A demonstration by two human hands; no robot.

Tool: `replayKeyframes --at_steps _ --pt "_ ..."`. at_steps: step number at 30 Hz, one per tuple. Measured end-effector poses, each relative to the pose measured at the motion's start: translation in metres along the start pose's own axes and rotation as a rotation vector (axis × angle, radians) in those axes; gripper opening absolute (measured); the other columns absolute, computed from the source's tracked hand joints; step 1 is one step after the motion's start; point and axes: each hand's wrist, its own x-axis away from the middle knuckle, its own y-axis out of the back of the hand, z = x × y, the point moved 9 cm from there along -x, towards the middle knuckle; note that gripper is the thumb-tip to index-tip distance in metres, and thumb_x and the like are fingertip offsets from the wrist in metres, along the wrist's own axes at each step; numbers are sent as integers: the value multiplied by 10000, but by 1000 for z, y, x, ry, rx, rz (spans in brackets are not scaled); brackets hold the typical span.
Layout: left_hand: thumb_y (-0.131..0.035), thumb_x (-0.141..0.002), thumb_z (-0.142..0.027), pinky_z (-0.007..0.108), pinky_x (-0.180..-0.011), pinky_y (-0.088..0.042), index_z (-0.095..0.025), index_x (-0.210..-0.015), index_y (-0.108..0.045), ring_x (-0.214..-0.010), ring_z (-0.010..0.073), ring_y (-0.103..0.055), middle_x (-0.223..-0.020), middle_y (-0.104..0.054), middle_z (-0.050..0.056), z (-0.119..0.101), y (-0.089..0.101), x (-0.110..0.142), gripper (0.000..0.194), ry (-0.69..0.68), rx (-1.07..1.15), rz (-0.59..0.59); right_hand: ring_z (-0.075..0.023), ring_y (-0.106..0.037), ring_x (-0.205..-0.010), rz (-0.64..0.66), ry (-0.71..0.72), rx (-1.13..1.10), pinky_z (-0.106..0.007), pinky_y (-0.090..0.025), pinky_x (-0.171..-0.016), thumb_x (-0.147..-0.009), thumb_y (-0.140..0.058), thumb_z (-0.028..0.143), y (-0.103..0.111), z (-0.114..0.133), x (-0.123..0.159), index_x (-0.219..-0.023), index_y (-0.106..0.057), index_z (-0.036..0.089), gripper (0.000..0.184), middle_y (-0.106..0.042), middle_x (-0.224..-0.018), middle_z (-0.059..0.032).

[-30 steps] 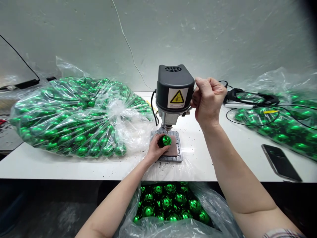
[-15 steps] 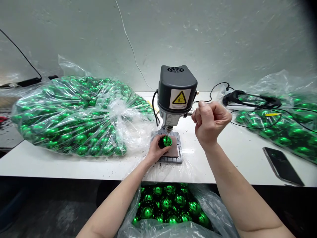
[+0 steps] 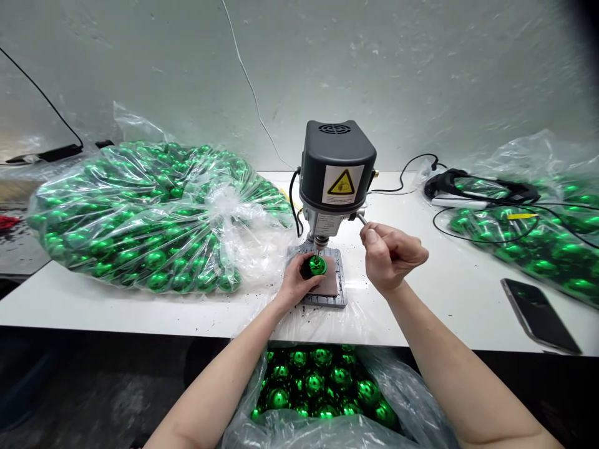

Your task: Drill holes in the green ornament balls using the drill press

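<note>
A small drill press [image 3: 337, 168] with a black motor housing stands on the white table. Under its bit, my left hand [image 3: 298, 279] grips a shiny green bauble [image 3: 317, 265] from the left side, holding it on a brown pad [image 3: 329, 278] that lies on the grey base plate [image 3: 340, 298]. The bit comes down to the top of the bauble; whether it has gone in, I cannot tell. To the right of the machine, my right hand [image 3: 392, 252] is closed round the end of the drill press lever [image 3: 362, 218].
A large clear bag of green baubles [image 3: 154, 231] lies on the left. Another bag [image 3: 561, 243] is on the right, near a black strap [image 3: 482, 185] and a phone [image 3: 541, 316]. An open bag of baubles [image 3: 322, 386] sits below the table edge. Dark shavings dot the table.
My right hand has come down with the lever, from beside the motor housing to a lower place. My left hand keeps the bauble in the same spot under the bit.
</note>
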Motion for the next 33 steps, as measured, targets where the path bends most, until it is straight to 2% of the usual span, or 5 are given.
replayKeyframes --at_steps 7,17,25,30,33 --pt "-837 -713 -289 416 -907 -557 -197 -1118 -524 -999 245 -673 -1070 -668 79 10 0 4 520 58 88 -54 -42 -287 -420 24 40 -5 -253 -329 -447 -799 -569 35 -5 7 -1 -512 -271 184 440 -262 -476 71" --pt "-818 -670 -249 329 -781 -525 -192 -1025 -517 -882 200 -642 -972 -645 47 -26 14 29 469 86 -47 -154 -53 -305 -350 -314 -637 -17 -243 -250 -339 -760 -653 179 -6 -41 -64 -481 -379 212 393 -357 -403 78" --pt "-858 -665 -522 315 -747 -471 -207 -1031 -654 -900 243 -633 -994 -690 70 -63 -24 132 524 64 -282 791 -59 -296 -365 -302 -603 -46 -261 -230 -329 -765 -680 185 -4 -44 -63 -479 -398 218 404 -366 -420 56" --pt "-482 -1001 -408 350 -790 -507 -181 -926 -663 -850 224 -658 -901 -705 87 -36 63 35 300 177 -310 211 -66 -302 -347 -322 -594 -43 -288 -212 -314 -766 -692 153 -2 -44 -62 -457 -417 220 419 -376 -404 39" --pt "-638 -911 -231 437 -907 -500 -141 -838 -676 -987 312 -655 -867 -692 146 -7 122 -29 122 278 -558 -53 -69 -312 -352 -318 -604 -45 -290 -218 -312 -773 -706 163 -2 -45 -62 -459 -408 220 437 -376 -405 38"
